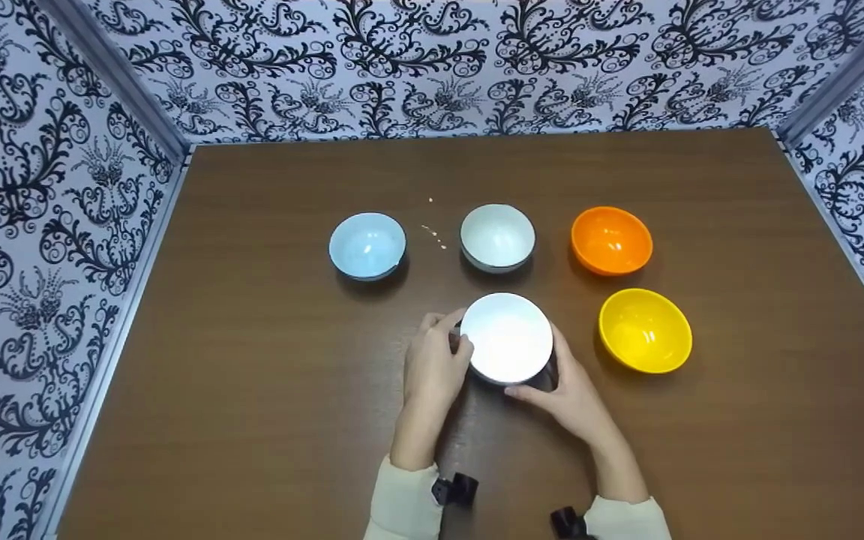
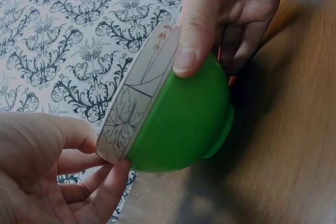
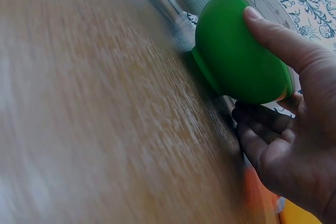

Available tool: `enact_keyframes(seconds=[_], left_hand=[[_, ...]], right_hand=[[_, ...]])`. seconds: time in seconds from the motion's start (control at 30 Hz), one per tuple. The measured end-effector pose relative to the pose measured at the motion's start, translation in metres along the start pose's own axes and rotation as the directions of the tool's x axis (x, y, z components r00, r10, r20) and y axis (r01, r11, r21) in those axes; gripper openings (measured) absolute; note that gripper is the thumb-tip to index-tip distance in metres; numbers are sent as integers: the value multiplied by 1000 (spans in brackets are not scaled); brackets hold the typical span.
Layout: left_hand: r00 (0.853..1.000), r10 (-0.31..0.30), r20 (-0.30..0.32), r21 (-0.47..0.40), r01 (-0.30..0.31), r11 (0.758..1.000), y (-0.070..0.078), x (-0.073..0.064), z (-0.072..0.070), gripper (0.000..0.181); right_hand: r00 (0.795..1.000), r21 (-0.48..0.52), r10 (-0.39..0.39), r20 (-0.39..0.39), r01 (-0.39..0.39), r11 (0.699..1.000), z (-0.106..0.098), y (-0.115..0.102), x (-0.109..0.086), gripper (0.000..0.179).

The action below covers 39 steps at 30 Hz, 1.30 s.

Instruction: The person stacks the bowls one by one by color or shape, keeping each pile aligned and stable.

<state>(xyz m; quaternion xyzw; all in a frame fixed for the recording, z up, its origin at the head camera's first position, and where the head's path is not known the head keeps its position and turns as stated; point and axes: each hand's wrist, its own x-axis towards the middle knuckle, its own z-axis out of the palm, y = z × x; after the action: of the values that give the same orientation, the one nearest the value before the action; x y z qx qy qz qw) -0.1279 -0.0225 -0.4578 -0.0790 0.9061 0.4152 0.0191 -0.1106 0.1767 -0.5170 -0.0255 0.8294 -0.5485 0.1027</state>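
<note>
A white bowl (image 1: 507, 337) with a line-drawn floral band outside sits nested in a green bowl (image 2: 184, 114), whose foot shows in both wrist views. From the head view the green bowl is hidden under the white one. My left hand (image 1: 432, 367) pinches the white bowl's rim between thumb and fingers at its left side. On the other side my right hand (image 1: 571, 394) holds the stack, thumb pressed on the green wall and fingers curving round beneath. The stack is tilted in the wrist views, close over the brown table (image 1: 267, 390).
Behind the stack stand a light blue bowl (image 1: 368, 246), a pale greenish-white bowl (image 1: 498, 236) and an orange bowl (image 1: 612, 240). A yellow bowl (image 1: 646, 330) is close to my right hand. Patterned wall panels (image 1: 432, 67) border the table at the back and sides.
</note>
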Motion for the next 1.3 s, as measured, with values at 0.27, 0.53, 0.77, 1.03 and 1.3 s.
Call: enact_keyframes(seconds=[0.27,0.53,0.77,1.03,1.3], left_hand=[[1000,5,3,-4,-5,1000,-1,1,0,37],[1000,11,18,-33,-10,999,-4,2,-1,37],[999,13,29,-87,-10,996,-8,2,-3,37],[999,6,44,-204,3,979,-16,1,-6,33],[998,39,43,-291,-25,956,-24,3,-9,28]], right_hand=[[1000,1,-3,2,3,1000,0,-2,-1,113],[1000,-6,-6,-5,6,1000,0,-1,-1,115],[1000,-3,-12,-7,12,1000,0,1,0,116],[1000,-10,-20,-3,20,1000,1,3,2,119],[1000,7,-18,-1,18,1000,0,4,1,115]])
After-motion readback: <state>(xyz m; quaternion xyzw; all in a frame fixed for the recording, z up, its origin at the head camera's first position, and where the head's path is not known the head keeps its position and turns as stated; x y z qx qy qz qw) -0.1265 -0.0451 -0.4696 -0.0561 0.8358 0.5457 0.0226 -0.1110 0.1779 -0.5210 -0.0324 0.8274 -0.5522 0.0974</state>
